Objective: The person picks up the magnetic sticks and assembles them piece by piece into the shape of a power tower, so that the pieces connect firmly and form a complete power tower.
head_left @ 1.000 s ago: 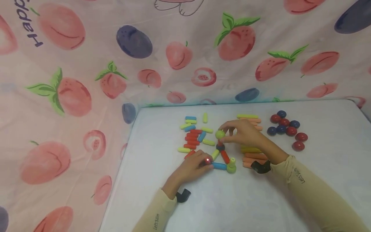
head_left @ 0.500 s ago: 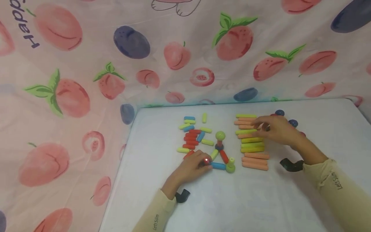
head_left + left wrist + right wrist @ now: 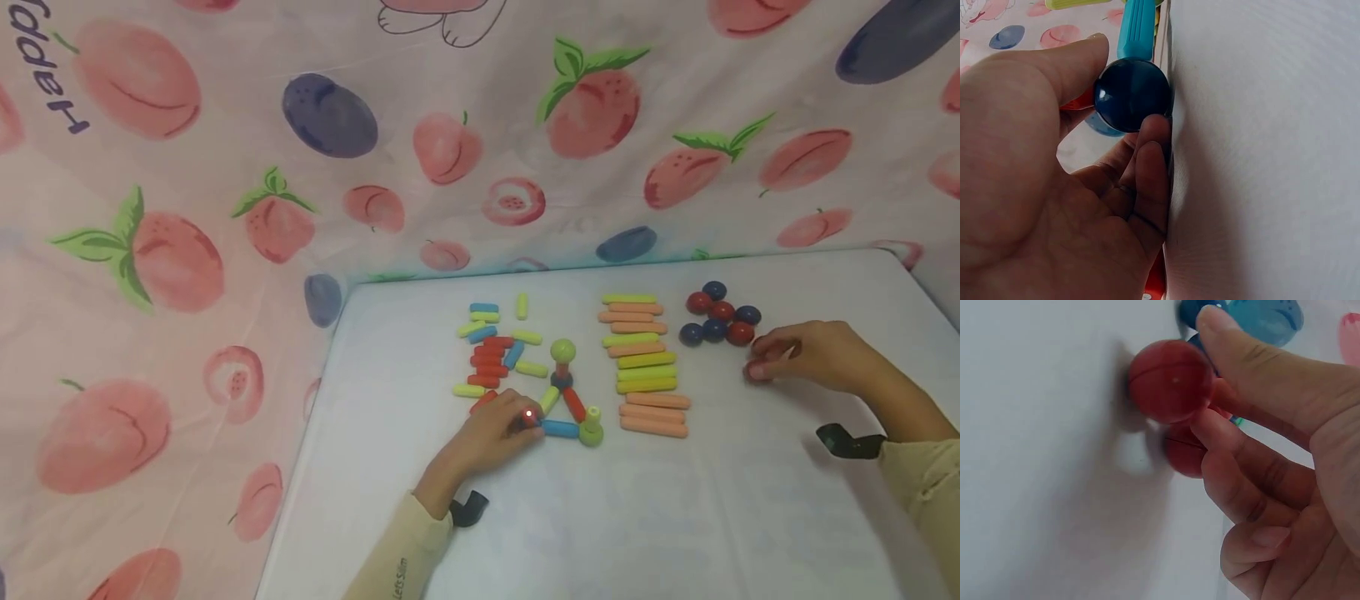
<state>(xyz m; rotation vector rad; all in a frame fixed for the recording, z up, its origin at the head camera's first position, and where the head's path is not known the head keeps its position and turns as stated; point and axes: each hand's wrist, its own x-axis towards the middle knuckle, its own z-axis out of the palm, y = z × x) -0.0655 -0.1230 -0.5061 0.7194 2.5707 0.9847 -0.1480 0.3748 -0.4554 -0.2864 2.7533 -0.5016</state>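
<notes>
My left hand [image 3: 491, 433] holds a dark blue ball [image 3: 1133, 94] at the left corner of a triangle of rods and balls. A blue rod [image 3: 559, 428] runs from that ball to a green ball [image 3: 591, 434] bearing a short yellow rod. At the far corner, a red rod on a dark ball carries a green ball [image 3: 563, 351]. My right hand [image 3: 821, 358] is at two red balls on the right; its thumb and fingers are around the nearer red ball [image 3: 1171, 381], the thumb apart from it in the right wrist view. Its fingers reach behind the second red ball [image 3: 1185, 452].
Several short blue, yellow and red rods [image 3: 489, 361] lie left of the triangle. Longer orange and yellow rods [image 3: 647, 374] form a column right of it. Further right lies a cluster of red and dark blue balls [image 3: 715, 330]. Printed cloth hangs behind the white table [image 3: 720, 517].
My right hand has left the green ball on top of the upright red rod and moved right, past the long rods, to the red balls. My left hand stays at its corner.
</notes>
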